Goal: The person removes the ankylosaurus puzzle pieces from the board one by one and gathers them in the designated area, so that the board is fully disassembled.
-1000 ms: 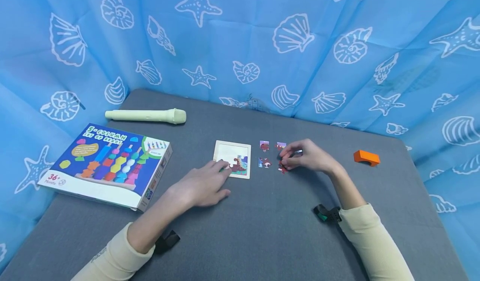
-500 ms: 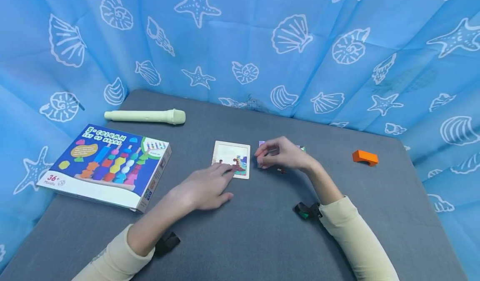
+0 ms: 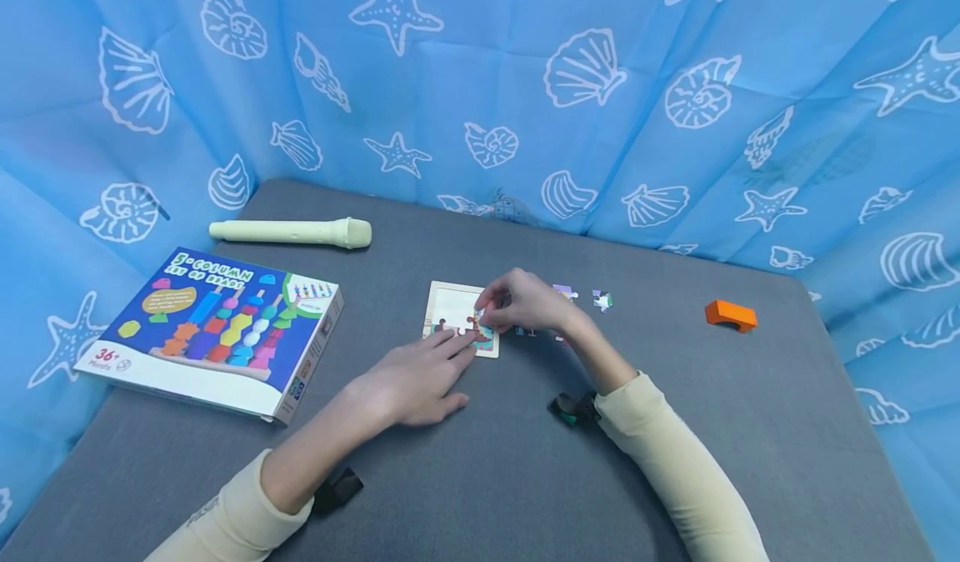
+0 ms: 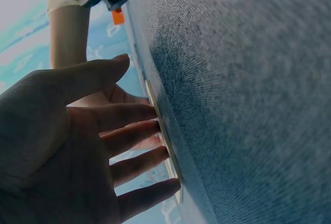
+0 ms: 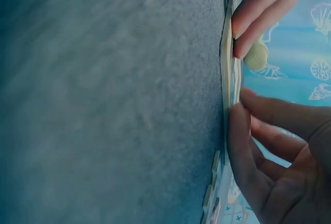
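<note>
A small square jigsaw board (image 3: 430, 308) with a pale wooden rim lies mid-table, with several coloured pieces set along its lower part. My left hand (image 3: 416, 381) rests its outstretched fingers on the board's near side; in the left wrist view those fingertips (image 4: 173, 183) touch its edge. Over the board's right side, my right hand (image 3: 531, 299) pinches a small puzzle piece between thumb and forefinger, mostly hidden by the fingers. In the right wrist view, the right hand (image 5: 282, 146) is close against the board. Loose pieces (image 3: 602, 299) lie to the right, some partly covered by the right hand.
A bead-set box (image 3: 213, 328) stands at the left, and a pale green toy microphone (image 3: 292, 233) lies behind it. An orange arched block (image 3: 731, 315) sits at the right. Behind the grey table (image 3: 510, 479) hangs a blue shell-patterned curtain (image 3: 450, 62).
My right hand has moved left from the loose pieces to the board's right side. The left fingers have shifted slightly right along the near edge.
</note>
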A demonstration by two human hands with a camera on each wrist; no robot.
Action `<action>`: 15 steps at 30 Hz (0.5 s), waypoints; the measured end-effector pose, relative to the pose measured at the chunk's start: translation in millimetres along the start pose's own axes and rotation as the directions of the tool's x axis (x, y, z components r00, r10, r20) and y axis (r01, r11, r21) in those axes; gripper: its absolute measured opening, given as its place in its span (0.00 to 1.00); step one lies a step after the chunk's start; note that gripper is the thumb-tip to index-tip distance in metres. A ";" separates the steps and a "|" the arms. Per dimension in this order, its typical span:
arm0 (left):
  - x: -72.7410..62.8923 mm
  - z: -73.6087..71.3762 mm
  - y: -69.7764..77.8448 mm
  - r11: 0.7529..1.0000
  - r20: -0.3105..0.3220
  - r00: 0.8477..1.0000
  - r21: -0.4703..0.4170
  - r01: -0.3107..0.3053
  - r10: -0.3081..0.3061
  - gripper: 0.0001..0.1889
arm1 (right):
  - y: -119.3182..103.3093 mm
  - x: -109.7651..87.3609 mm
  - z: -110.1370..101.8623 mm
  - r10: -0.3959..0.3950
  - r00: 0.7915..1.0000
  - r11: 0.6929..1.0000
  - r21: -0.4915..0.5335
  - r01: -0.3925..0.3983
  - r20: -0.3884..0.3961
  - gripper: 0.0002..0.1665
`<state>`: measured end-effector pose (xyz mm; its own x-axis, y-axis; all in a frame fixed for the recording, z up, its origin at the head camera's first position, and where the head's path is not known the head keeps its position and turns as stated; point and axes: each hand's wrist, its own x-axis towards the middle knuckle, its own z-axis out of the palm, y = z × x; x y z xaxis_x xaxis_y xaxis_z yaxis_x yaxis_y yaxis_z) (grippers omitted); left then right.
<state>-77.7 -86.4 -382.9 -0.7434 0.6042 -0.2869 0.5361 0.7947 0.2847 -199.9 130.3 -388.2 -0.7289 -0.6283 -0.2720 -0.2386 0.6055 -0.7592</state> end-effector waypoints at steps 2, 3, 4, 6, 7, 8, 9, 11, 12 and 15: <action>0.2 0.1 0.0 1.000 0.000 1.000 -0.002 0.003 -0.003 0.37 | -1.4 2.4 1.5 0.025 1.000 0.999 -0.024 -0.025 -0.007 0.07; 0.3 -0.1 0.0 1.000 -0.001 1.000 -0.003 0.005 -0.005 0.37 | -1.8 3.1 1.9 0.034 0.999 0.999 -0.034 -0.034 -0.009 0.06; 0.5 -0.3 0.1 1.000 -0.003 1.000 -0.004 0.006 -0.006 0.37 | -1.8 3.5 2.0 0.040 0.999 0.998 -0.039 -0.040 -0.009 0.05; 1.0 -0.5 -0.1 1.000 -0.003 1.000 -0.008 0.009 -0.009 0.36 | -2.2 3.2 1.4 0.038 0.999 0.999 -0.032 -0.038 -0.010 0.05; 1.0 -0.8 -0.1 1.000 -0.001 1.000 -0.010 0.012 -0.012 0.36 | -1.4 3.2 1.3 0.034 0.999 0.999 -0.030 -0.035 -0.014 0.05; 0.9 -1.2 0.0 1.000 0.000 1.000 -0.011 0.013 -0.013 0.36 | -1.6 2.8 1.0 0.028 0.999 0.999 -0.030 -0.028 -0.019 0.06; 1.0 -1.3 0.0 1.000 0.000 1.000 -0.011 0.014 -0.014 0.36 | -1.2 2.4 0.7 0.022 0.999 0.999 -0.030 -0.023 -0.025 0.06; 0.7 -1.6 0.4 1.000 0.002 1.000 -0.009 0.015 -0.015 0.36 | -0.7 1.4 0.0 0.002 0.999 0.999 -0.041 -0.003 -0.038 0.06; 0.6 -1.6 0.5 1.000 0.002 1.000 -0.010 0.017 -0.017 0.36 | -0.7 0.7 -0.3 -0.007 0.999 0.999 -0.052 0.005 -0.043 0.06; 0.2 -1.6 1.2 1.000 0.001 1.000 -0.013 0.017 -0.017 0.36 | -1.3 -2.6 -1.2 -0.042 0.998 0.996 -0.085 0.037 -0.053 0.06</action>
<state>-77.8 -85.3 -381.1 -0.7519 0.5909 -0.2922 0.5185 0.8039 0.2914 -198.5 131.7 -385.8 -0.7512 -0.6262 -0.2085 -0.3190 0.6210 -0.7160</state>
